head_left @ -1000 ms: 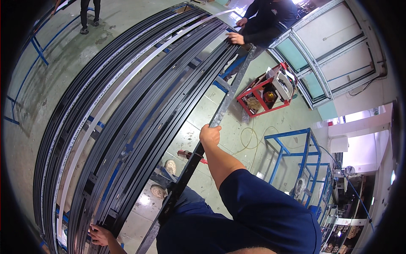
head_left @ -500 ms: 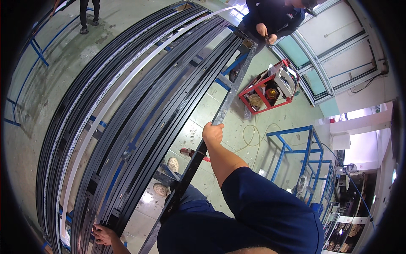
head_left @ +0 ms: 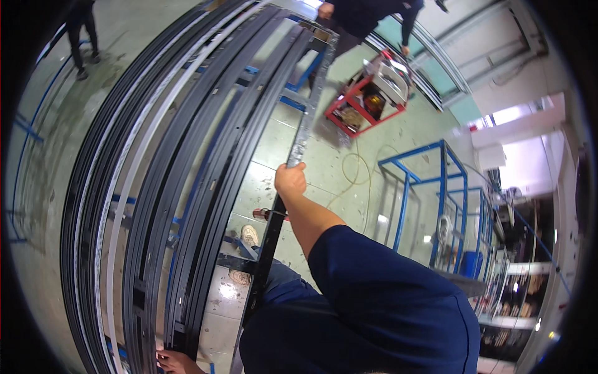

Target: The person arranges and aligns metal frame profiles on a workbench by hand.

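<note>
My right hand (head_left: pixel 290 179) is closed around a long metal rail (head_left: pixel 303 128) at the near right side of a rack, grey and worn at its far part. Low in the picture, my left hand (head_left: pixel 177 361) has its fingers curled at the near end of a dark metal profile (head_left: pixel 202 274); the lower edge cuts off part of it. Many long black profiles lie side by side to the left of the rail. Among them runs a pale white strip (head_left: pixel 134 159).
A co-worker (head_left: pixel 367 19) stands at the far end, one hand by the rack, the other reaching to a red cart (head_left: pixel 374 100) of tools. Blue metal frames (head_left: pixel 423 177) stand at right. A yellowish hose (head_left: pixel 356 171) loops on the floor. Another person (head_left: pixel 81 37) stands far left.
The view has shifted, so the rack stands more upright in it. The co-worker's hands, close together before, are now apart, one reaching toward the cart. My right hand stays on the rail.
</note>
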### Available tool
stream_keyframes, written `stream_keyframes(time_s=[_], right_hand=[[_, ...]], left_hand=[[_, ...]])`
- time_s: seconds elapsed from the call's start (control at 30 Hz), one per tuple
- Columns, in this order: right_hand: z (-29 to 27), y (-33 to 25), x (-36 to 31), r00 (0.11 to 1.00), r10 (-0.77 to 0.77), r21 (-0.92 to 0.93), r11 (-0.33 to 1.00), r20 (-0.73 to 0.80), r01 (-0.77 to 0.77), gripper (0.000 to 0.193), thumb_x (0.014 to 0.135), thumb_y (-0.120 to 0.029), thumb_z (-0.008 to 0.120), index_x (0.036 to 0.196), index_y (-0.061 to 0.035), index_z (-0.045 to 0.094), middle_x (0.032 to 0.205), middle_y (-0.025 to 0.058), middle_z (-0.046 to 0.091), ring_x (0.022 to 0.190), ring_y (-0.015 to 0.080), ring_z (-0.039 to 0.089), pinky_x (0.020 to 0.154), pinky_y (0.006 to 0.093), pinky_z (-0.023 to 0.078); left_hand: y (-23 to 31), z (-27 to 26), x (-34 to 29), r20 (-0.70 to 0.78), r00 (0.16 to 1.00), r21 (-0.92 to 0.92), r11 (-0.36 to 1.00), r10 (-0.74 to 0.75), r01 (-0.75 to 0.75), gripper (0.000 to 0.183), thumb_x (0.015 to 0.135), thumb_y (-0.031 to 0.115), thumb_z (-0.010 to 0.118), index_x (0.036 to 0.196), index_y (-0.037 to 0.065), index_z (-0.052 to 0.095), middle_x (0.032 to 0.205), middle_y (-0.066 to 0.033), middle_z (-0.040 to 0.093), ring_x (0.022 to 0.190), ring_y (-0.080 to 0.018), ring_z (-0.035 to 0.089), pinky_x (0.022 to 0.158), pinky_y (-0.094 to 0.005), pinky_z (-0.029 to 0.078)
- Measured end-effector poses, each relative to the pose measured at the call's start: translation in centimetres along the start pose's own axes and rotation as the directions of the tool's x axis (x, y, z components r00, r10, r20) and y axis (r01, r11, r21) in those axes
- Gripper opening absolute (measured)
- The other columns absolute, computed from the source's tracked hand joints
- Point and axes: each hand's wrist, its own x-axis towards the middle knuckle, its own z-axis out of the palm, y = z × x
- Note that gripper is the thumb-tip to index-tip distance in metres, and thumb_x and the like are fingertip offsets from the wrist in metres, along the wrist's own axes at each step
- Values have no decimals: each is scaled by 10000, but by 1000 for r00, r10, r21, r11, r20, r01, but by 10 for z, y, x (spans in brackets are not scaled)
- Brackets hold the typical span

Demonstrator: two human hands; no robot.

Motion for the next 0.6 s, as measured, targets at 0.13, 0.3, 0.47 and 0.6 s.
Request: stream_keyframes(time_s=[0.13,0.3,0.47,0.6], right_hand=[[-16,10,9,999,39,25,999,26,-40,508,951,-401,603,1220,1,446,1006,231,731,959,395,727,852,485,569],[-19,10,11,998,55,17,998,27,-55,494,952,-389,607,1210,0,446,989,237,733,954,395,730,851,476,573],[-15,1,14,999,34,19,999,19,-35,502,949,-387,611,1225,-4,442,987,229,735,961,396,729,849,478,572],[-21,8,20,999,37,23,999,-32,-37,509,944,-392,613,1229,-8,442,980,221,737,940,392,730,851,484,565]], left_hand=[[-8,12,7,175,984,-86,996,44,-29,555,1064,582,283,1506,291,450,1573,7,444,1486,-183,329,1220,-527,188],[-20,-24,-10,493,870,-117,993,32,30,536,1086,530,285,1566,293,309,1597,-54,386,1460,-265,341,1218,-555,219],[11,-93,-1,760,649,-88,986,-25,141,562,1108,478,287,1626,295,169,1620,-114,329,1434,-347,353,1215,-582,250],[57,-136,21,744,661,76,996,-91,52,601,1045,625,274,1482,295,523,1571,44,467,1513,-132,306,1228,-504,163]])
